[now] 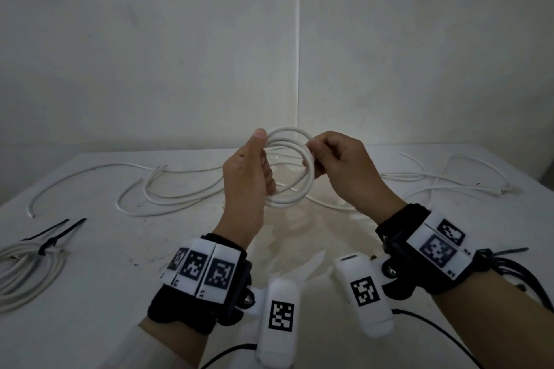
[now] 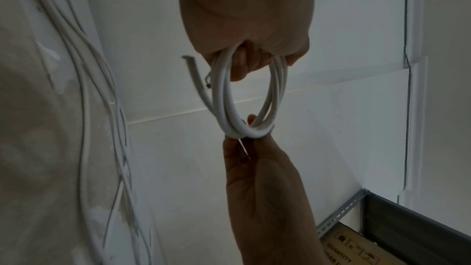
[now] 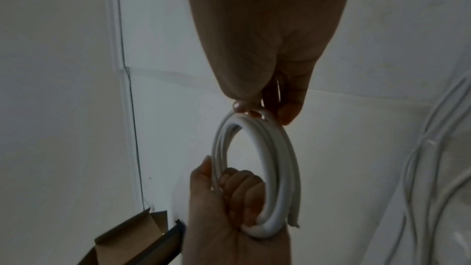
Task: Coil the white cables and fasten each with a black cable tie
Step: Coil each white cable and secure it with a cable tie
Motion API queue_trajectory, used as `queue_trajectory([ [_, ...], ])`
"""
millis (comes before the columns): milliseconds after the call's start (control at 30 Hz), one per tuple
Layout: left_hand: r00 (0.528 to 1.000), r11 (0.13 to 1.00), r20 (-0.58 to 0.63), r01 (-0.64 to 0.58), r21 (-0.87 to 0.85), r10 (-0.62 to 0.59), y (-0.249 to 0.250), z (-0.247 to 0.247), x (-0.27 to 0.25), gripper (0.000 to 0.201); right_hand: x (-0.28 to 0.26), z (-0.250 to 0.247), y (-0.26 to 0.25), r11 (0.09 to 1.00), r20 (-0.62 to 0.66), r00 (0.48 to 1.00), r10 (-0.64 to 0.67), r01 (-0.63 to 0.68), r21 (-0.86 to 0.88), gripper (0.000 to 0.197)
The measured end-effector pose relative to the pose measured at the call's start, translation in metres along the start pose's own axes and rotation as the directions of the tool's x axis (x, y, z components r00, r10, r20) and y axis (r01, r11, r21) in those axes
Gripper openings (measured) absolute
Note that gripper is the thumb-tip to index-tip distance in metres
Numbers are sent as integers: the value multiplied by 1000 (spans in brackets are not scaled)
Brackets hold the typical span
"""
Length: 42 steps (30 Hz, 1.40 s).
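A white cable, wound into a small coil [image 1: 289, 203], is held up above the table between both hands. My left hand [image 1: 265, 159] grips the coil's left side, fingers curled through the ring and thumb on top. My right hand [image 1: 313, 156] pinches the coil's right side. The left wrist view shows the left hand [image 2: 252, 55] closed round the coil [image 2: 226, 96], with a cut end sticking out beside it. In the right wrist view the right hand [image 3: 260, 108] pinches the top of the coil [image 3: 277, 168]. Loose black cable ties [image 1: 48, 231] lie at the far left.
A tied white coil [image 1: 27, 269] with a black tie [image 1: 49, 244] lies at the table's left edge. Loose white cables [image 1: 168, 198] sprawl behind the hands, more cables [image 1: 449, 180] to the right. More black ties [image 1: 503, 260] lie by my right wrist.
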<state>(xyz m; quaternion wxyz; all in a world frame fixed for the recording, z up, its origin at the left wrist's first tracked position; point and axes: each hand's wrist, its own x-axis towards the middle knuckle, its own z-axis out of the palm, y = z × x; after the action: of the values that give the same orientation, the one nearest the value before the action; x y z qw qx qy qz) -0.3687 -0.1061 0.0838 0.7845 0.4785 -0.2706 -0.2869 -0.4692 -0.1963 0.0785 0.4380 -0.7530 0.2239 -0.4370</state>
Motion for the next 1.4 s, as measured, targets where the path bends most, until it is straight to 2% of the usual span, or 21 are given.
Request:
queue_trajectory([
  [167,999,1000,30,15,17,-16,-3,-1,-2,46,0,0,-5,992,-91,995,44,-33,121,32],
  [300,997,998,61,58,-29,-57,-4,-3,-1,46,2,3,-8,966,-7,990,139,-134,222,35],
  [433,990,998,124,66,10,-67,-6,0,-3,45,4,-1,-10,939,17,979,204,-200,281,36],
  [567,997,1000,73,27,-10,-26,-5,0,-1,45,-4,1,-8,951,129,971,200,-224,214,36],
  [733,1000,1000,17,7,2,-7,-5,-1,-1,45,-15,4,-15,962,166,977,132,-166,215,27],
  [800,1000,1000,8,-14,1,14,-5,-1,0,45,-22,9,-17,978,195,978,68,-103,179,22],
  [933,1000,999,23,-13,32,12,-6,-3,-1,45,-20,3,-14,995,306,950,66,-85,47,30],
  [1033,998,999,66,2,36,-4,-8,-2,-3,45,-13,-7,-15,997,341,937,78,-69,-38,12],
  [1167,993,998,120,-26,65,18,-8,-3,-3,44,-11,-13,-19,991,399,909,117,-83,-101,18],
  [1267,992,997,124,-25,66,17,-8,-1,-4,44,-12,-12,-21,990,382,914,136,-112,-85,19],
  [1333,994,998,105,-24,59,18,-7,-1,-4,44,-14,-9,-19,984,347,922,171,-179,-8,15],
  [1400,997,999,78,-32,39,29,-7,-2,-2,43,-18,-4,-17,959,341,908,245,-278,53,23],
])
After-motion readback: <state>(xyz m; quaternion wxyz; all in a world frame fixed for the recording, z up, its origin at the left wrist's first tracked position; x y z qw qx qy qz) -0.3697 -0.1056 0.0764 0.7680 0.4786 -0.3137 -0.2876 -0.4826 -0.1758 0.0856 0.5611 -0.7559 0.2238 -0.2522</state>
